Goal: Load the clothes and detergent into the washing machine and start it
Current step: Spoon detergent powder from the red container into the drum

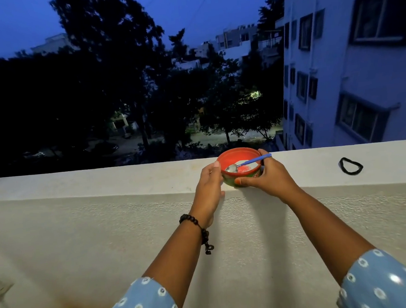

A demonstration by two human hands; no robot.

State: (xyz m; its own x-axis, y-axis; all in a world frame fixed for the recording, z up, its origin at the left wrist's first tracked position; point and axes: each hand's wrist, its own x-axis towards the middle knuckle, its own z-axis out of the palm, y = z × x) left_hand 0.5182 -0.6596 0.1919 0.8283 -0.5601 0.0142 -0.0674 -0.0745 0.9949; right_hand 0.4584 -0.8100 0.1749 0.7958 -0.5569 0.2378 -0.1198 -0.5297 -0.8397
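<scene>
Gripping bowl (236, 157) at ledge (103, 182) edge

A tub (241, 169) sits on the parapet ledge (103, 181) with a spoon (246, 164) in it (hands at either side); a band (350, 166) lies well right.

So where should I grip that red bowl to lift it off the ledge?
Cup the red bowl around its round lower wall from both sides, as the left hand and right hand do now. Keep it level: the spoon lies loose inside, handle over the right rim.
</scene>
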